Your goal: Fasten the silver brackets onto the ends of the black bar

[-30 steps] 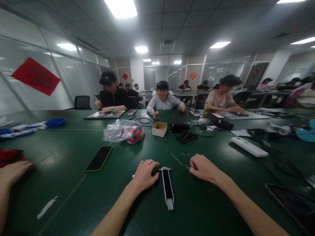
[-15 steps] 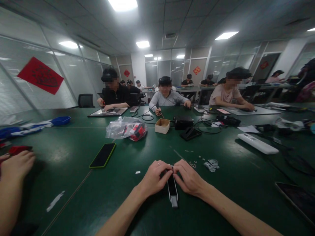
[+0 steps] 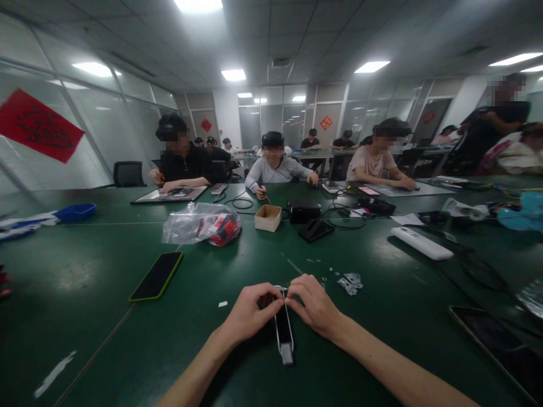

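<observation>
A narrow dark device with a pale frame [image 3: 283, 329] lies on the green table in front of me, its grey block end [image 3: 287, 354] towards me. My left hand [image 3: 254, 310] is at its far end from the left, thumb and forefinger pinched together. From the right, my right hand [image 3: 313, 302] pinches at the same far end, its fingertips nearly touching those of my left hand. Whatever small part lies between the fingertips is too small to make out. Small rings and grey metal plates [image 3: 350, 284] lie just beyond my right hand.
A green-edged phone [image 3: 156, 276] lies at the left, a plastic bag with red items [image 3: 203, 224] beyond it. Further off are a small open box [image 3: 268, 218], a black box [image 3: 304, 210] and cables. A white device [image 3: 421, 243] and dark tablet [image 3: 500, 345] are at right. People sit opposite.
The view has turned a little to the right, so the table items appear shifted left. The other person's hands at the left edge have mostly left view. My left fingers have lifted and curved slightly.
</observation>
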`<state>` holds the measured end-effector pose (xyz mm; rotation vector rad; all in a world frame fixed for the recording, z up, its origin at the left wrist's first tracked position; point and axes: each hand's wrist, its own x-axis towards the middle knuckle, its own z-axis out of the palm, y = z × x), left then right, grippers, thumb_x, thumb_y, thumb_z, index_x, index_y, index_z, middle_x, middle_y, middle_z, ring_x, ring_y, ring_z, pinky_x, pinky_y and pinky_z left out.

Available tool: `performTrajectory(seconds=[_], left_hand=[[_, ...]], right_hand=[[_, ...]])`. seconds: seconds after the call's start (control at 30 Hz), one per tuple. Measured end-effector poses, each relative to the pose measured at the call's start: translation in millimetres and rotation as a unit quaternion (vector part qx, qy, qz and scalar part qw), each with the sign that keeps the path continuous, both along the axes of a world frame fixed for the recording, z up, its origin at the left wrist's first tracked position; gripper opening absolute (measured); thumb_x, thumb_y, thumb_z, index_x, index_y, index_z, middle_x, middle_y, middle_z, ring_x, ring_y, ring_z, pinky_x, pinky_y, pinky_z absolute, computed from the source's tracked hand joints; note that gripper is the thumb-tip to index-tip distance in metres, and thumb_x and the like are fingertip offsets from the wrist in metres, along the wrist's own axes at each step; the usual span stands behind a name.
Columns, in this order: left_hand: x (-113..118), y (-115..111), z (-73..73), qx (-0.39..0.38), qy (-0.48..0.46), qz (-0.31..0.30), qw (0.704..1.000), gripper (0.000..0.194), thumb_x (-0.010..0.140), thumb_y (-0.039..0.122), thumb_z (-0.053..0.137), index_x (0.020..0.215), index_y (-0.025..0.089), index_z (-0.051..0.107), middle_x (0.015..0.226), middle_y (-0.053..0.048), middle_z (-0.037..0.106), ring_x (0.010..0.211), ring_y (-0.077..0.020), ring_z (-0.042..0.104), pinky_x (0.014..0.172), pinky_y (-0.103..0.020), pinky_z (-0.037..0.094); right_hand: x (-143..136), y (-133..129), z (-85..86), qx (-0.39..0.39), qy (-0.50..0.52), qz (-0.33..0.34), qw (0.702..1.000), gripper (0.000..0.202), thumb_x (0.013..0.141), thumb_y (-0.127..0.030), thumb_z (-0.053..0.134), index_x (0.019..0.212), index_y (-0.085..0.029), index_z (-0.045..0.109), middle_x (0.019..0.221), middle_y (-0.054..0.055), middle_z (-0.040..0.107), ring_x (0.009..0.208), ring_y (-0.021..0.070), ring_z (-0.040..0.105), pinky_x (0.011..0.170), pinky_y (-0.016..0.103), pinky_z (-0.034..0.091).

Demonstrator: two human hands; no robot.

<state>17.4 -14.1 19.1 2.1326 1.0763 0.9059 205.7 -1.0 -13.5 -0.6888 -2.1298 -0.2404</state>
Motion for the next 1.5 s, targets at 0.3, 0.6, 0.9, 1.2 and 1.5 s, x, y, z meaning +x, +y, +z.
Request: performTrajectory(seconds=[0.3,0.6,0.9,1.2,1.5], left_hand=[[-5,5,-3.6,-0.015,0.008,0.011,1.0,0.014,0.074,0.02,0.058,0.086,0.015,0.065,0.069,0.001,0.063,0.06,-0.0097,0.052,0.057,-0.019,0.04],[-39,28,-13.1,0.045,0.132,0.07,0.988,0.018,0.08,0.022,0.053,0.088,0.019,0.068,0.08,-0.001,0.067,0.07,-0.0126,0.057,0.067,-0.022,0.042],[-36,29,-23.1,0.042,0.155,0.061,0.985,0.018,0.08,0.023,0.054,0.089,0.02,0.068,0.082,-0.001,0.066,0.072,-0.013,0.057,0.068,-0.022,0.042],[-33,27,-23.2,0.028,0.125,0.083,0.988,0.011,0.075,0.021,0.056,0.082,0.018,0.064,0.073,0.002,0.063,0.065,-0.0112,0.054,0.061,-0.021,0.04],[-29,26,-22.7,0.02,0.123,0.077,0.989,0.01,0.075,0.02,0.056,0.08,0.018,0.064,0.07,0.002,0.062,0.065,-0.0119,0.054,0.06,-0.021,0.039]], right_hand=[[0,2,-3.1,-0.037,0.001,-0.031,0.999,0.019,0.088,-0.035,0.052,0.081,-0.018,0.054,0.079,0.005,0.058,0.076,0.0161,0.051,0.067,0.029,0.038],[15,17,-11.3,-0.153,0.023,-0.129,0.98,0.012,0.087,-0.024,0.044,0.079,-0.019,0.052,0.077,0.005,0.056,0.074,0.0175,0.051,0.068,0.031,0.04],[11,10,-0.5,-0.267,-0.056,-0.126,0.954,0.011,0.082,-0.017,0.046,0.082,-0.019,0.057,0.081,0.005,0.06,0.076,0.0177,0.054,0.068,0.032,0.043],[11,9,1.3,-0.284,-0.073,-0.117,0.949,0.014,0.084,-0.019,0.045,0.084,-0.019,0.059,0.083,0.005,0.061,0.077,0.0168,0.054,0.07,0.032,0.044],[11,10,-1.2,-0.257,-0.069,-0.098,0.959,0.013,0.086,-0.021,0.047,0.084,-0.019,0.06,0.082,0.004,0.062,0.075,0.017,0.055,0.067,0.032,0.045]])
